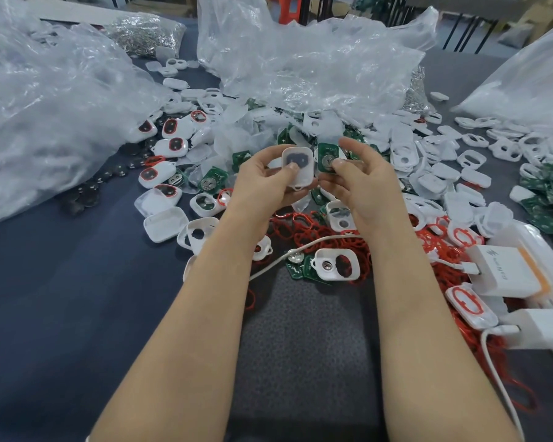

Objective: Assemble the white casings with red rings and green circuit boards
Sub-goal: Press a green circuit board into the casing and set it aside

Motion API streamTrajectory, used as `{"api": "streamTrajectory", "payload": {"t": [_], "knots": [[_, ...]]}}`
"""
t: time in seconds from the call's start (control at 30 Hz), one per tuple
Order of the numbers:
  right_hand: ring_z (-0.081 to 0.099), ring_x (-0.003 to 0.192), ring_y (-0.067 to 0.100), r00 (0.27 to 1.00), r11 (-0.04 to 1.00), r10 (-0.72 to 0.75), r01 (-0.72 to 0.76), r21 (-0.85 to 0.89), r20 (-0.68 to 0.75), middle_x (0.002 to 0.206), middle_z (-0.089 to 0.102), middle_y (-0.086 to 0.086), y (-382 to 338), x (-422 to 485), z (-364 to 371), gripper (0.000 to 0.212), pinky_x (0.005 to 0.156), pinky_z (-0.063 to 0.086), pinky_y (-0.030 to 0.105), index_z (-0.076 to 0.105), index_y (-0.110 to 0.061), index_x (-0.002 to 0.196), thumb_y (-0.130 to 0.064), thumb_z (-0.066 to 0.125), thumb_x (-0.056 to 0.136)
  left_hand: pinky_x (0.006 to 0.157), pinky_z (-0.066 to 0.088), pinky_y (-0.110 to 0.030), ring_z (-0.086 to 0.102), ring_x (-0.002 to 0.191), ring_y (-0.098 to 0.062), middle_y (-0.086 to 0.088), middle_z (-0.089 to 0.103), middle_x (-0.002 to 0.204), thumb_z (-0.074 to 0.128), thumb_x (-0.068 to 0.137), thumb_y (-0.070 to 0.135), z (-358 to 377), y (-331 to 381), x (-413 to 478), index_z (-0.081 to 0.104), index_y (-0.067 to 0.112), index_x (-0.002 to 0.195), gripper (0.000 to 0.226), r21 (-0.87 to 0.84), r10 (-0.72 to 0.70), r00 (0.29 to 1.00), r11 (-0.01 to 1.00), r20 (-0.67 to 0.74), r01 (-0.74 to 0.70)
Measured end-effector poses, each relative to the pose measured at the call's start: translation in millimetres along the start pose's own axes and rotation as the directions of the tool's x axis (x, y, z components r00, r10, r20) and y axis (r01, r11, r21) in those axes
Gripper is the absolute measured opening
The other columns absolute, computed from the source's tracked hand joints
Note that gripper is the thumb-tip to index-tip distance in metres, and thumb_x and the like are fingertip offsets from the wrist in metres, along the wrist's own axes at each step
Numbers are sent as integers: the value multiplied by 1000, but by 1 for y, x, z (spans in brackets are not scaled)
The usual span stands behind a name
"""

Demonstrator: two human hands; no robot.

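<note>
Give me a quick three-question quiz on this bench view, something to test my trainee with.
1. True or false: the left hand holds a white casing.
2. The right hand pinches: A) a red ring, B) a green circuit board, C) a cable.
3. Fill in: the pile of red rings lies ___ the person than the hands do.
Key: 1 true; 2 B; 3 nearer.
</note>
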State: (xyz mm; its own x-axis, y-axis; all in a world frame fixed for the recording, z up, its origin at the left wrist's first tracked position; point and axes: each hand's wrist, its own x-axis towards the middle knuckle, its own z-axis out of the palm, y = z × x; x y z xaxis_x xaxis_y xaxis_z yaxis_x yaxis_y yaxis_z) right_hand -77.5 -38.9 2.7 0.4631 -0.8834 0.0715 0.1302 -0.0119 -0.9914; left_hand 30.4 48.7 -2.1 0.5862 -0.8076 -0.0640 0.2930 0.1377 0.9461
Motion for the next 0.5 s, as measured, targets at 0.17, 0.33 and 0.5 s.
{"api": "streamTrajectory", "payload": {"t": [0.17,0.33,0.5], "knots": [[69,67,9,998,995,-49,52,-82,28,69,68,-8,0,-1,-1,29,62,53,18,63,-24,103,1,53,92,58,57,-22,71,68,-16,-11,68,92,54,95,-1,5,-2,-2,60,20,91,22,14,-23,999,1000,-36,24],[62,61,3,991,983,-132,125,-138,-40,70,67,-9,1,0,-5,18,58,48,16,61,-21,99,-6,62,89,60,59,-24,72,75,-22,-18,66,105,52,96,-1,7,-3,0,58,18,95,20,-41,-64,994,997,-86,61],[63,67,5,982,977,-188,184,-103,-24,78,68,-4,-1,0,-4,16,67,52,21,58,-21,93,-5,59,92,59,58,-24,72,66,-17,-19,64,114,51,98,4,8,-4,3,56,12,114,18,-63,-102,991,993,-89,97]]}}
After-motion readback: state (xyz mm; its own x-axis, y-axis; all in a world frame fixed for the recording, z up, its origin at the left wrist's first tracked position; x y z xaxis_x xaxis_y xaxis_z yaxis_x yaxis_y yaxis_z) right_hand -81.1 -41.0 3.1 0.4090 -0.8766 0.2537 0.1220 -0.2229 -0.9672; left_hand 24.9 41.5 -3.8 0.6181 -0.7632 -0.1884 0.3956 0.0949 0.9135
